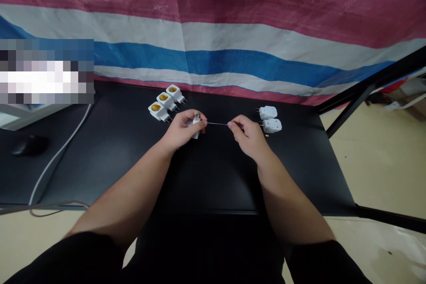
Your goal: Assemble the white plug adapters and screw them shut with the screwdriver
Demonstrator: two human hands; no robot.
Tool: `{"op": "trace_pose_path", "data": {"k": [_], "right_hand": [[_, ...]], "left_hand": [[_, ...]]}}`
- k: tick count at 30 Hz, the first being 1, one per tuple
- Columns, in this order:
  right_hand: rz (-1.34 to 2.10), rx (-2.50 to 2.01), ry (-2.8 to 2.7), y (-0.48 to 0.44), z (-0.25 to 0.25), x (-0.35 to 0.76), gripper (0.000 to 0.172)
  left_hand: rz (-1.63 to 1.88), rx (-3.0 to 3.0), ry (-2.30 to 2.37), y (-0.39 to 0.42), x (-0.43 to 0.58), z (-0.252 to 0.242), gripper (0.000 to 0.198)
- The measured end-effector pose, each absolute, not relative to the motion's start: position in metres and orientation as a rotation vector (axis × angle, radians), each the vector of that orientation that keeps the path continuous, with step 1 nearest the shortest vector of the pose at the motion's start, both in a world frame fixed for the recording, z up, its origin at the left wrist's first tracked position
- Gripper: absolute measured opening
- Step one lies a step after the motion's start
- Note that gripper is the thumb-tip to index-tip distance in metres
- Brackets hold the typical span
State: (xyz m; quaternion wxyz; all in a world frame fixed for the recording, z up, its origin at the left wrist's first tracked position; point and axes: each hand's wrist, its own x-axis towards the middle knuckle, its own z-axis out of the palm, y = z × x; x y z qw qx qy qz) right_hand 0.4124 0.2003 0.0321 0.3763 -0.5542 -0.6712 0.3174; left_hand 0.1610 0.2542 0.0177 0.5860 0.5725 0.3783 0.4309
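Above the dark table, my left hand (186,128) is closed around a white plug-in lamp socket (196,131), its fingers covering much of it. My right hand (245,132) pinches a thin screwdriver (218,124), whose slim metal shaft runs left to my left fingertips; whether the tip touches the socket is hidden. To the left of my left hand stand several white lamp sockets (164,98) in a slanted row, gold threads upward and prongs pointing right. Just right of my right hand lie two white plug housings (272,125), prongs toward the left, with a tiny brass-coloured piece (267,136) beside them.
A black mouse (29,145) and a pale cable (61,153) are on the left of the black table (213,177). A pixelated patch hides part of a white device (40,113) there. Behind hangs a striped tarp (186,53); a black metal frame (354,93) borders the right side.
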Motion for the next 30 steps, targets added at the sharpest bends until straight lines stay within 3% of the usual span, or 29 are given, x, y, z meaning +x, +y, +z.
{"op": "trace_pose_path", "data": {"k": [3,8,14,18,21,25,30], "right_hand": [[0.761,-1.462,-1.711,0.2021,0.0307,0.4119,0.053],[0.734,-1.365,-1.719,0.2025,0.0285,0.412,0.033],[0.778,-1.443,-1.739,0.2037,0.0275,0.415,0.049],[0.798,-1.357,-1.771,0.2014,0.0269,0.4146,0.032],[0.788,-1.376,-1.768,0.2009,0.0269,0.4128,0.031],[0.732,-1.454,-1.755,0.2022,0.027,0.4105,0.047],[0.764,-1.398,-1.764,0.2014,0.0266,0.4083,0.039]], "left_hand": [[0.98,1.406,0.873,0.2528,0.1609,0.0205,0.021],[0.987,1.379,0.945,0.2528,0.1613,0.0227,0.023],[0.98,1.354,0.939,0.2517,0.1633,0.0202,0.024],[0.992,1.272,0.95,0.253,0.164,0.0181,0.026],[1.004,1.232,0.929,0.2542,0.1636,0.0171,0.026],[0.989,1.285,0.911,0.2549,0.1629,0.0163,0.026],[1.009,1.242,0.95,0.2558,0.1624,0.0156,0.028]]}}
